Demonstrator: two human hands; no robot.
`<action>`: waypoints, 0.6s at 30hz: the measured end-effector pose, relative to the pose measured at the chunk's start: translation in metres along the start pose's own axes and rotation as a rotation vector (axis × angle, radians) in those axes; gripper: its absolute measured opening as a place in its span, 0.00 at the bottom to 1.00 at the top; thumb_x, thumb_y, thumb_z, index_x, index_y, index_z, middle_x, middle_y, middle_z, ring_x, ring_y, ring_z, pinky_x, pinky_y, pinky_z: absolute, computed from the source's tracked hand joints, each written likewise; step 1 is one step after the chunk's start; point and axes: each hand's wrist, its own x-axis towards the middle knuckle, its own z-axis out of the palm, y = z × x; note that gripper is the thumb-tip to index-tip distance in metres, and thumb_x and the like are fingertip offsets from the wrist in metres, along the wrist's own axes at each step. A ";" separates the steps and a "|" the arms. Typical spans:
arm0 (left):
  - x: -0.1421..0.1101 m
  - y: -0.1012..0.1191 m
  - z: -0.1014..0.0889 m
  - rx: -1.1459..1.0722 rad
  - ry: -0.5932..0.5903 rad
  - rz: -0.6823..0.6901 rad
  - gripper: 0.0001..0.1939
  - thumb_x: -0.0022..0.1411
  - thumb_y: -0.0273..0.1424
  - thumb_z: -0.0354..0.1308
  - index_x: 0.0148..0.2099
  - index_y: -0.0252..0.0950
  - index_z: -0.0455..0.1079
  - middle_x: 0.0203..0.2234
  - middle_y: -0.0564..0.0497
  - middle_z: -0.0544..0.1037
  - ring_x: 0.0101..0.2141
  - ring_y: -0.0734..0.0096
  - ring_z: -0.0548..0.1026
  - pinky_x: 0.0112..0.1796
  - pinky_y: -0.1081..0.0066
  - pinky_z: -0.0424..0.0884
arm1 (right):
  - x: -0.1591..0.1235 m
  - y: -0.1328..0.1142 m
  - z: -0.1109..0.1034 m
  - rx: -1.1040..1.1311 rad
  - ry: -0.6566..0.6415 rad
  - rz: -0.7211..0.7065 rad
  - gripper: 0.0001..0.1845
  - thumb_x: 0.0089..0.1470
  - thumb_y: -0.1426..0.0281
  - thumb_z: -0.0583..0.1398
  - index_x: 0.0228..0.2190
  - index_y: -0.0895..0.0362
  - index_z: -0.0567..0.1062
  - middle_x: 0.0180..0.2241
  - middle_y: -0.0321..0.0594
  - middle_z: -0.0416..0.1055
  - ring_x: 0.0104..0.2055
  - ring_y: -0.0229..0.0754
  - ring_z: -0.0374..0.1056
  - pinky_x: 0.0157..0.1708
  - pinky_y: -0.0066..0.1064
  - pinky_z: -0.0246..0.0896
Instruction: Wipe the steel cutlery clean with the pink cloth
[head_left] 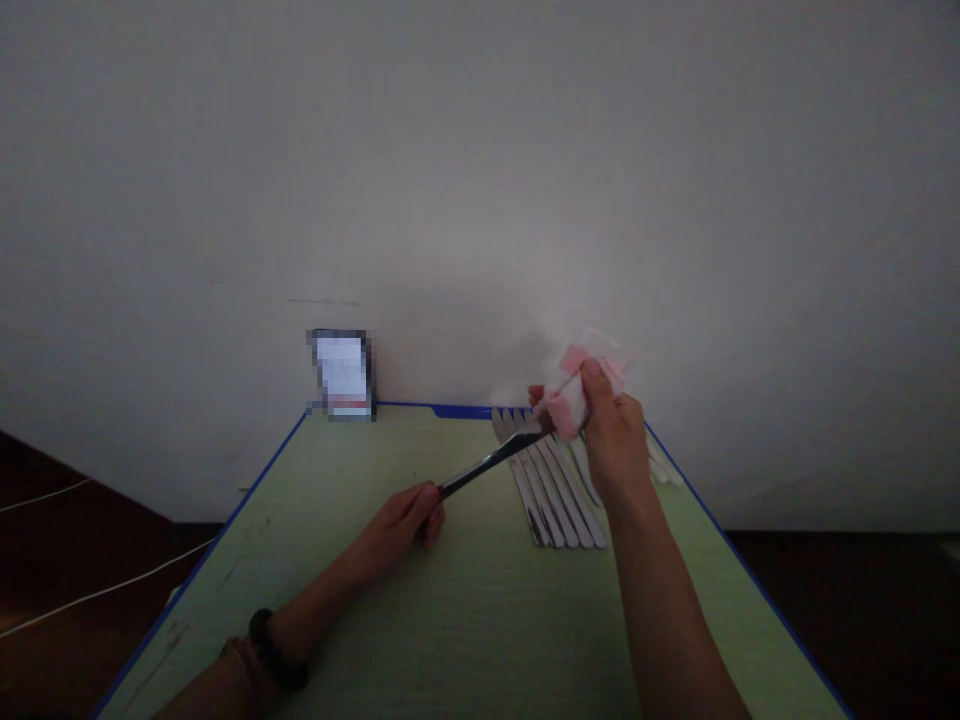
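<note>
My left hand (409,515) is closed round the handle end of a table knife (487,463), which slants up to the right above the table. A pink and white cloth (574,400) is pinched in my right hand (615,430) and wraps the blade end of that knife, so the tip is hidden. Below and beyond the held knife, several table knives (559,495) lie side by side on the table. My right hand partly covers more pale cutlery (661,465) lying near the right edge.
The light green table (360,620) has a blue rim and stands against a grey wall (465,180). A phone or small screen (343,375), blurred out, leans on the wall at the back left corner. White cables (112,585) run past the left side.
</note>
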 end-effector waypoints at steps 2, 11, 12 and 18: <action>0.000 0.001 0.000 0.028 -0.013 -0.001 0.28 0.63 0.55 0.42 0.25 0.37 0.60 0.17 0.55 0.65 0.20 0.74 0.62 0.26 0.72 0.59 | -0.004 0.001 0.009 0.023 -0.007 0.005 0.32 0.53 0.46 0.53 0.26 0.62 0.80 0.23 0.44 0.77 0.26 0.44 0.74 0.29 0.32 0.68; 0.001 0.006 0.000 0.000 -0.035 -0.026 0.28 0.62 0.56 0.43 0.25 0.37 0.59 0.17 0.56 0.64 0.20 0.74 0.61 0.26 0.72 0.59 | -0.012 0.014 0.035 0.124 0.149 -0.041 0.37 0.55 0.45 0.47 0.26 0.64 0.79 0.25 0.49 0.78 0.27 0.44 0.76 0.29 0.31 0.69; 0.001 0.005 -0.001 -0.015 -0.043 -0.027 0.27 0.62 0.56 0.44 0.25 0.37 0.59 0.18 0.56 0.64 0.20 0.75 0.61 0.25 0.72 0.59 | -0.011 0.014 0.034 0.128 0.137 -0.038 0.37 0.55 0.45 0.47 0.26 0.64 0.79 0.25 0.49 0.78 0.27 0.44 0.76 0.30 0.32 0.69; 0.002 -0.002 -0.004 -0.192 -0.060 -0.057 0.26 0.61 0.55 0.46 0.26 0.37 0.57 0.18 0.56 0.64 0.19 0.76 0.61 0.24 0.73 0.58 | 0.002 0.013 0.017 0.197 -0.093 -0.005 0.34 0.54 0.45 0.50 0.33 0.61 0.79 0.33 0.47 0.79 0.37 0.45 0.76 0.40 0.33 0.69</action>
